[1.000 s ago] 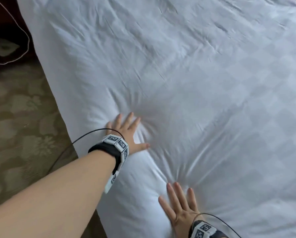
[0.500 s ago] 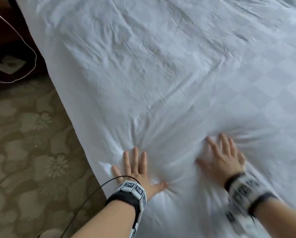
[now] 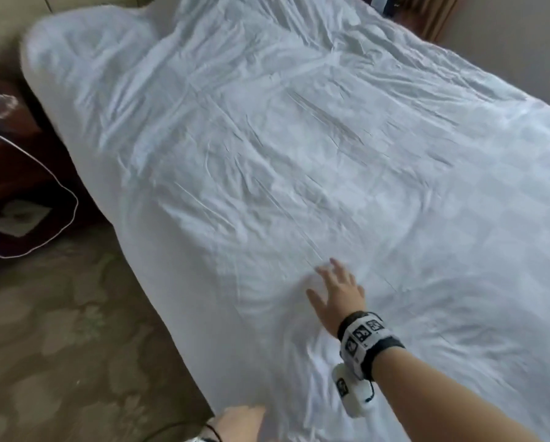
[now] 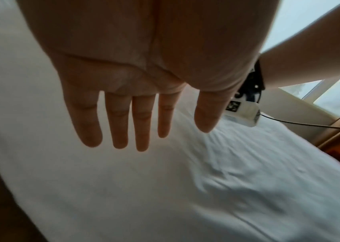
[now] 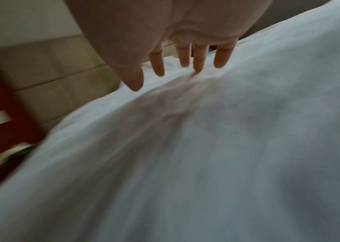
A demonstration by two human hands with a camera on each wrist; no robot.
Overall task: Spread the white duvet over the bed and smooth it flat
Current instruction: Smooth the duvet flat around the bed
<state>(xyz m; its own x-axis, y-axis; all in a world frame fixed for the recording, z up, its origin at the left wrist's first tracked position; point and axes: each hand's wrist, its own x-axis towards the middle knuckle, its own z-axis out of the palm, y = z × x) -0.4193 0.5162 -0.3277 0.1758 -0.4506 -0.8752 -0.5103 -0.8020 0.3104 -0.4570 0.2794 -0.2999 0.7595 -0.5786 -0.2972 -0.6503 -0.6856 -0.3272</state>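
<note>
The white duvet [image 3: 299, 154] lies spread over the whole bed, creased in its middle, and its left edge hangs down the bed's side. My right hand [image 3: 334, 291] lies flat on it near the front, fingers straight and spread, fingertips [image 5: 198, 68] touching the cloth. Only part of my left hand [image 3: 241, 422] shows at the bottom edge of the head view, by the duvet's hanging side. The left wrist view has that hand [image 4: 136, 114] with straight, slightly spread fingers above the duvet [image 4: 164, 188], holding nothing.
Patterned carpet [image 3: 59, 330] runs along the bed's left side. A dark wooden nightstand [image 3: 8, 173] with a white cable [image 3: 72, 199] looped in front stands at the far left. A pale headboard [image 3: 75, 3] and wall close off the far end.
My view has lifted from the near duvet to the whole bed. The right hand slid forward over the duvet. The left hand left the spot it pressed and dropped back to the lower edge.
</note>
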